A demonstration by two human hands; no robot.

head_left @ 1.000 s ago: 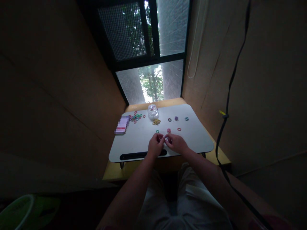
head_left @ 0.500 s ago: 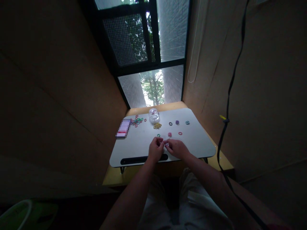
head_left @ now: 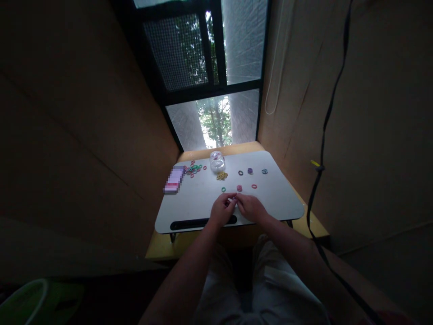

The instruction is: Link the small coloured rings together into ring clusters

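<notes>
Over the front part of the white folding table [head_left: 192, 205], my left hand [head_left: 222, 210] and my right hand [head_left: 249, 207] meet at the fingertips. Both are closed in a pinch on something small that the fingers mostly hide. Just beyond them lie a pink bundle of rings [head_left: 239, 188], a green ring [head_left: 223, 189] and a red ring [head_left: 254, 186]. Farther back are a yellow pile of rings [head_left: 222, 176], a black ring [head_left: 240, 173], a purple bundle [head_left: 250, 171] and a teal bundle [head_left: 264, 171]. A clear jar [head_left: 217, 162] stands behind the yellow pile.
A mixed pile of coloured rings [head_left: 194, 169] lies at the back left beside a phone [head_left: 174, 179]. A black slot [head_left: 189, 224] runs along the table's front edge. On the right hangs a dark cord [head_left: 325, 122]. A green basket [head_left: 50, 300] is at the lower left.
The fingertips of both hands have drawn closer together, and the small thing between them is now more hidden. The view has shifted slightly.
</notes>
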